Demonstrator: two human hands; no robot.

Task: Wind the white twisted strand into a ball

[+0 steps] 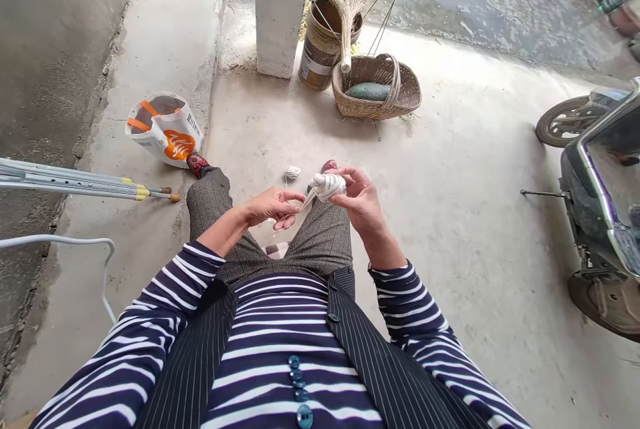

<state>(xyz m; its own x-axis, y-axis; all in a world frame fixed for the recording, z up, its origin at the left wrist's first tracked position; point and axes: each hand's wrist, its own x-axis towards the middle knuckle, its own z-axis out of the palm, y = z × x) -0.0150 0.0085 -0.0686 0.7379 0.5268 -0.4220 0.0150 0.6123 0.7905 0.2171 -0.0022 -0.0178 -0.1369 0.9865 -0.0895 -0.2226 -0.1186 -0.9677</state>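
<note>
My right hand (361, 206) grips a white bundle (330, 186) with dark lines between its wraps, held above my lap. From the bundle a flat white strand (309, 200) runs down to the left. My left hand (273, 208) pinches that strand between its fingers, with the other fingers curled below. Just beyond the hands, a smaller white ball (293, 172), apparently wound yarn, is on the concrete floor. A thin thread trails from it toward my left hand. Whether this thread joins the held strand is hidden.
A white bag with orange print (167, 132) stands by my left foot. Metal crutches (75, 179) extend in from the left. Ahead are a pillar (283, 12), a bucket (317, 49) with a straw broom (347, 9), and a wicker basket (350, 106) holding a green gourd (369, 91). A scooter (590, 196) is at right.
</note>
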